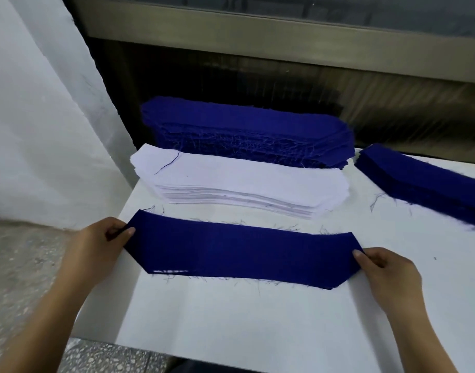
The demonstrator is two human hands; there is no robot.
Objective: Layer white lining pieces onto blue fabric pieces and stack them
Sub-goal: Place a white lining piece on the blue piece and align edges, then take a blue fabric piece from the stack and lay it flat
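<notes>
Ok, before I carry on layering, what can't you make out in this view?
- Right blue stack: cut off by the frame's right edge, head view.
- Back blue stack: its lower front hidden behind the white lining stack.
- Underside of the blue piece pinched by left hand and right hand: covered by the fabric itself.
- Piece counts: layers too fine.

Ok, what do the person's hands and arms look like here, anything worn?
Nothing worn that shows. The left hand and right hand have no gloves or rings; the left forearm and right forearm are bare, with no sleeves, watch or bands in view.
</notes>
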